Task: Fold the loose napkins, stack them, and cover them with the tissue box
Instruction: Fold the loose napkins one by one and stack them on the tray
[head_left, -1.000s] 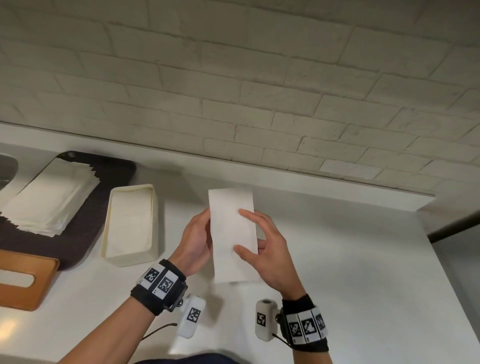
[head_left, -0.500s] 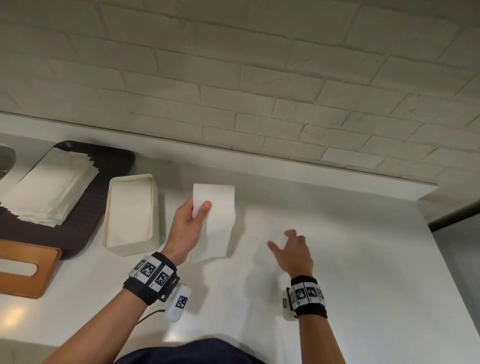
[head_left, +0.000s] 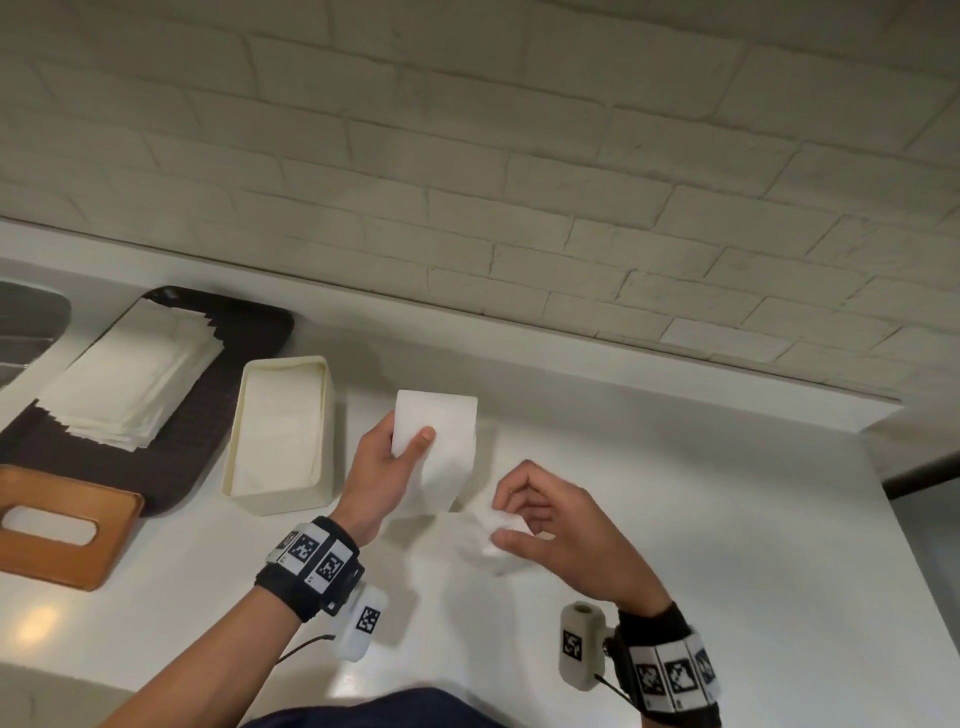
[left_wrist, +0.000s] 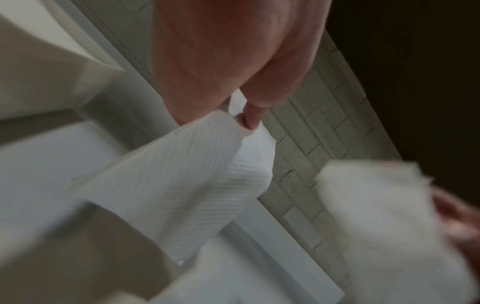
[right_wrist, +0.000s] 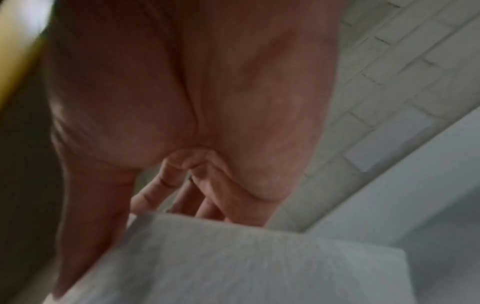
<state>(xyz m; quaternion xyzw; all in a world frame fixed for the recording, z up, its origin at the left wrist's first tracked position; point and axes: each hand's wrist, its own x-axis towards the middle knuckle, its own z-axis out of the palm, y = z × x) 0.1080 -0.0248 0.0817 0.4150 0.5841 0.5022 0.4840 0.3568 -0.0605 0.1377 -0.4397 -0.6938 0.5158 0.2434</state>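
Left hand (head_left: 382, 470) pinching folded napkin (head_left: 441, 447) between thumb and fingers; right hand (head_left: 563, 530) curling fingers, pinching second napkin (head_left: 496, 538) near counter (head_left: 727, 545).

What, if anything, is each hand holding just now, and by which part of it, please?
The left hand pinches a folded napkin near its upper left corner. The right hand pinches a second napkin by its upper edge.

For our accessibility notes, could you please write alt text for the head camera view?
Over a white counter, the left hand pinches a folded white napkin while the right hand pinches a second napkin. At left sit a cream box, a napkin stack on a dark tray, and a wooden cover.
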